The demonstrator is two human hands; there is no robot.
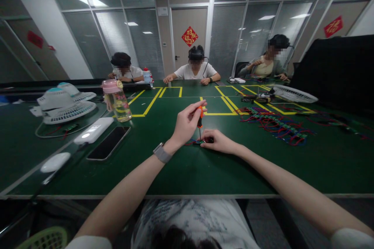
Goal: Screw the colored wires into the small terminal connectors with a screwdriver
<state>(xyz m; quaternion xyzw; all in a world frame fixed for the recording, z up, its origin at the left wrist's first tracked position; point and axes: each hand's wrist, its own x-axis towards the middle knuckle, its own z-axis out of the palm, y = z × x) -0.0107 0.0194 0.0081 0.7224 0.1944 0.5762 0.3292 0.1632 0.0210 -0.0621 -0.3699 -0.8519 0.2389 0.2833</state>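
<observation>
My left hand (pixel 188 122) is closed around the orange and black handle of a screwdriver (pixel 200 121), which stands upright with its thin shaft pointing down. The shaft's tip meets a small green circuit board (pixel 198 142) with wires, lying on the green table. Low on the table, my right hand (pixel 219 141) grips the board's right side, its fingers around the spot where the screwdriver tip comes down. Part of the board is hidden by these fingers. A grey watch band is on my left wrist.
To the right lies a row of several wired circuit boards (pixel 274 122). A phone (pixel 109 143), a white power bank (pixel 93 130), a drink bottle (pixel 117 101) and white fans (pixel 64 105) are at left. Yellow tape (pixel 152 102) marks the green table (pixel 175 179). Three people sit across.
</observation>
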